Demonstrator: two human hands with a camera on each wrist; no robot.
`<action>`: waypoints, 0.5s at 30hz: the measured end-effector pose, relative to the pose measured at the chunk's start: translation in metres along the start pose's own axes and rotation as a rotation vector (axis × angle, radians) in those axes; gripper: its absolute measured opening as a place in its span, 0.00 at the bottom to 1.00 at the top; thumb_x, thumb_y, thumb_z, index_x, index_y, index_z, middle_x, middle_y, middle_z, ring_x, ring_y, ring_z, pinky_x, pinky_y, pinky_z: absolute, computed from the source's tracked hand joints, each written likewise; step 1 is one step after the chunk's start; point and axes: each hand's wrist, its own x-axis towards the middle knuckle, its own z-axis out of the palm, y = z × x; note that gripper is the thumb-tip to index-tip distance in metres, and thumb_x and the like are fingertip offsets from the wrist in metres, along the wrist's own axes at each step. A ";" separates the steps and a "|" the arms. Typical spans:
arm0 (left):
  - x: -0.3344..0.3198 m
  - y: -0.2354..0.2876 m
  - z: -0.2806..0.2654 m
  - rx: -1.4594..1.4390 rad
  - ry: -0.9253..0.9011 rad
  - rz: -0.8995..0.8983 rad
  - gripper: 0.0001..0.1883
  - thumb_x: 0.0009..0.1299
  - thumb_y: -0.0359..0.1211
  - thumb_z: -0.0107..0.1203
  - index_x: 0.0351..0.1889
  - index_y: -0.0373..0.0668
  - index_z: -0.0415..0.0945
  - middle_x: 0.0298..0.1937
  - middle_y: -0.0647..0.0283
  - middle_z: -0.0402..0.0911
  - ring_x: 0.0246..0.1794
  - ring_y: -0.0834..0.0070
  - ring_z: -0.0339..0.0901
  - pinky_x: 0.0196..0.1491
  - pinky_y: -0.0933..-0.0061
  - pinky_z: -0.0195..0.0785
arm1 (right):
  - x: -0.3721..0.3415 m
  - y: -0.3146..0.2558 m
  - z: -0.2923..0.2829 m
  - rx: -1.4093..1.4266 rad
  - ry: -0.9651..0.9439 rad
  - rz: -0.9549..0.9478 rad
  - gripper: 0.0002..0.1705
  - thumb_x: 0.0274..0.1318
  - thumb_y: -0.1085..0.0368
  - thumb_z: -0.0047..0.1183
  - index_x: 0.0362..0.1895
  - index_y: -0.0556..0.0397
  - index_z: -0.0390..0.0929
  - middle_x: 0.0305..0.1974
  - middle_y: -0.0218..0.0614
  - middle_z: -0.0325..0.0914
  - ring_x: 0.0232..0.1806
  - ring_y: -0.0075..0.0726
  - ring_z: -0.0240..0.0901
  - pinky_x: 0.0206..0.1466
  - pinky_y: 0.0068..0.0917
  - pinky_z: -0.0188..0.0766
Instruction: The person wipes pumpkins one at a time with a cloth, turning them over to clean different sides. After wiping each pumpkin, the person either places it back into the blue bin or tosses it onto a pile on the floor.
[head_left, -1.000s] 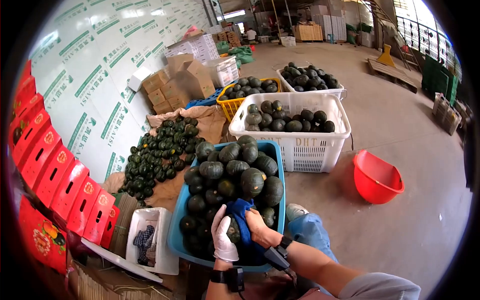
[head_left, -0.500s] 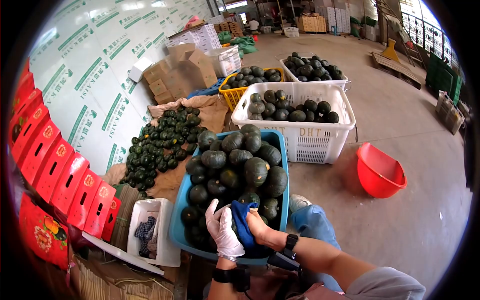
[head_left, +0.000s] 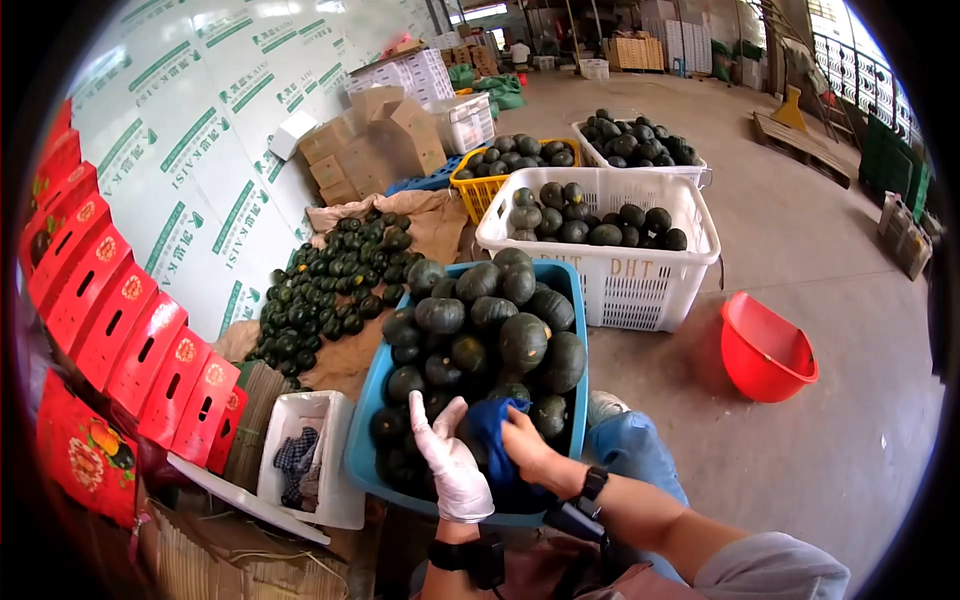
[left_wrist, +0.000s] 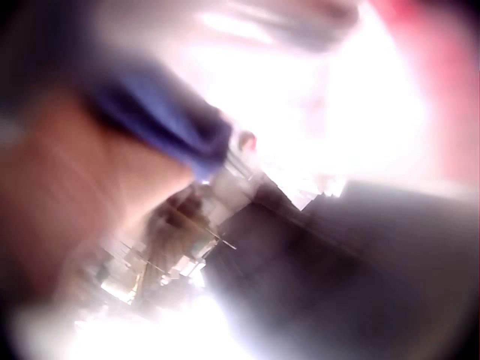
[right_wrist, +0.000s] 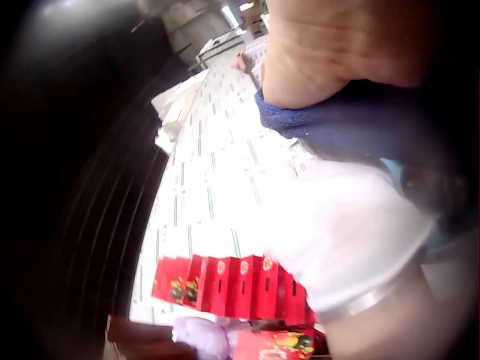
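My left hand (head_left: pixel 455 468), in a white glove, is over the near part of a blue tub (head_left: pixel 362 440) heaped with dark green squashes (head_left: pixel 523 340). Its thumb and a straight finger stand spread apart. Just right of that thumb, a dark squash (head_left: pixel 472 436) shows partly, overlapped by a blue cloth (head_left: pixel 488 420). My bare right hand (head_left: pixel 532 452) grips the cloth, its fingers bent over it. The right wrist view shows the cloth (right_wrist: pixel 289 120) beneath the bare palm, beside the white glove (right_wrist: pixel 352 225). The left wrist view is blurred.
A white crate (head_left: pixel 630 285), a yellow crate (head_left: pixel 480 192) and another white crate behind hold more squashes. Several squashes lie on brown sheeting (head_left: pixel 345 372) at left. A foam box (head_left: pixel 345 480) with rags, red cartons (head_left: pixel 150 365) and a red basin (head_left: pixel 765 355) stand nearby.
The left hand has turned and shifted slightly away from the cloth, its thumb and finger spreading wider. The right hand keeps the cloth and has moved slightly right in view. The camera view has shifted.
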 end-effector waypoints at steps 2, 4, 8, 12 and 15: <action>0.001 0.011 0.003 -0.116 0.123 -0.042 0.35 0.77 0.51 0.39 0.77 0.47 0.44 0.64 0.49 0.68 0.68 0.66 0.60 0.72 0.63 0.44 | 0.006 -0.011 -0.002 0.310 -0.122 0.083 0.20 0.65 0.54 0.49 0.54 0.52 0.75 0.43 0.34 0.79 0.43 0.28 0.76 0.46 0.30 0.75; 0.002 -0.018 -0.014 0.158 0.102 -0.128 0.30 0.77 0.48 0.45 0.70 0.39 0.61 0.65 0.59 0.67 0.65 0.69 0.63 0.70 0.68 0.52 | 0.008 -0.014 -0.002 0.327 -0.115 0.066 0.21 0.66 0.52 0.47 0.52 0.54 0.76 0.45 0.34 0.80 0.44 0.31 0.76 0.48 0.31 0.74; -0.001 -0.035 -0.015 -0.020 0.103 -0.246 0.26 0.74 0.43 0.52 0.63 0.35 0.68 0.56 0.61 0.75 0.56 0.73 0.71 0.63 0.72 0.62 | 0.000 -0.003 -0.010 -0.777 -0.017 -0.402 0.20 0.63 0.61 0.42 0.52 0.58 0.75 0.48 0.56 0.76 0.49 0.57 0.75 0.53 0.40 0.70; 0.008 -0.033 -0.027 -0.561 0.042 -0.595 0.19 0.76 0.46 0.50 0.48 0.39 0.78 0.42 0.65 0.80 0.43 0.77 0.76 0.53 0.72 0.70 | -0.035 0.003 0.007 -1.022 0.010 -0.988 0.15 0.56 0.60 0.49 0.42 0.57 0.76 0.33 0.56 0.78 0.35 0.65 0.76 0.41 0.52 0.74; 0.008 -0.029 -0.029 -0.582 -0.007 -0.746 0.21 0.77 0.48 0.46 0.42 0.40 0.79 0.44 0.62 0.83 0.44 0.71 0.79 0.54 0.69 0.70 | -0.039 -0.002 0.005 -1.079 -0.009 -0.818 0.17 0.56 0.56 0.50 0.38 0.58 0.78 0.31 0.56 0.78 0.33 0.64 0.77 0.40 0.51 0.76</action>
